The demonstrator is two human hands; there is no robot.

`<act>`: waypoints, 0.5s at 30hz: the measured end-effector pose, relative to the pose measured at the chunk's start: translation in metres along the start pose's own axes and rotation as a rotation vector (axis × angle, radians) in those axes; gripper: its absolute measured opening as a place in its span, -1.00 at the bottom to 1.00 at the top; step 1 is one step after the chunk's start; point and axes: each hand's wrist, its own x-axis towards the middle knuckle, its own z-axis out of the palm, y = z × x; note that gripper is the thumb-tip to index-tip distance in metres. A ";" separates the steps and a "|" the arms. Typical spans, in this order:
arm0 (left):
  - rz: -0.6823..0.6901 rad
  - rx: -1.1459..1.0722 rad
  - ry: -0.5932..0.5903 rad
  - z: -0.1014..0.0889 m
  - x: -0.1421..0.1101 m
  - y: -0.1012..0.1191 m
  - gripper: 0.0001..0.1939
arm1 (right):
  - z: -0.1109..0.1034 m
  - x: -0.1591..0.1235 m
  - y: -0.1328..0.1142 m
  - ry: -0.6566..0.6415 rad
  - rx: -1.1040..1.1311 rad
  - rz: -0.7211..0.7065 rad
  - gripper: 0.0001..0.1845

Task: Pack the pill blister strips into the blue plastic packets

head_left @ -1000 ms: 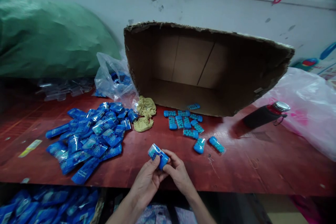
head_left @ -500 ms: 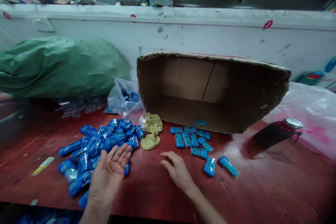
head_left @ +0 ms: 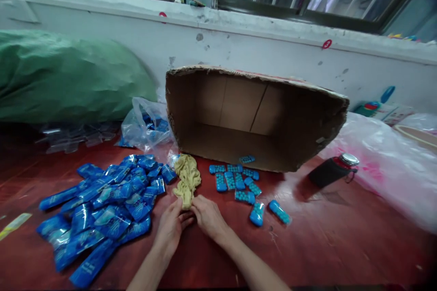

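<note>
My left hand (head_left: 172,226) and my right hand (head_left: 208,217) meet at the near end of a crumpled, pale yellow, cloth-like piece (head_left: 188,173). The fingers of both are closed on its edge, one hand at each side, and the piece lies stretched away from me on the red table (head_left: 211,263). Its exact kind does not show. Left of my hands spreads a pile of shiny blue packets (head_left: 112,204). To the right lie several small clear packs with blue tops and blue beads (head_left: 239,181), loosely grouped before the box.
A cardboard box (head_left: 235,141) lies on its side, opening towards me. Beside it are a clear bag of blue packets (head_left: 146,125), a green sack (head_left: 68,77), a dark bottle (head_left: 329,170) and pinkish plastic wrapping (head_left: 382,163). A yellow strip (head_left: 15,226) lies far left.
Both hands were apart and empty; they have come together and taken hold of the yellow piece's near end. That piece now looks drawn out and bunched. The view has shifted right.
</note>
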 end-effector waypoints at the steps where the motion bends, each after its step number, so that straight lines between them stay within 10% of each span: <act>1: 0.015 -0.009 0.005 0.002 0.004 -0.001 -0.91 | -0.004 -0.005 0.000 -0.008 0.013 -0.023 -0.83; 9: 0.072 -0.012 0.093 0.000 0.005 -0.007 -0.88 | -0.036 0.014 0.040 0.110 -0.324 0.338 -0.69; 15: 0.124 0.178 0.063 0.007 0.002 -0.015 -0.78 | -0.036 0.019 0.050 0.093 -0.368 0.349 -0.79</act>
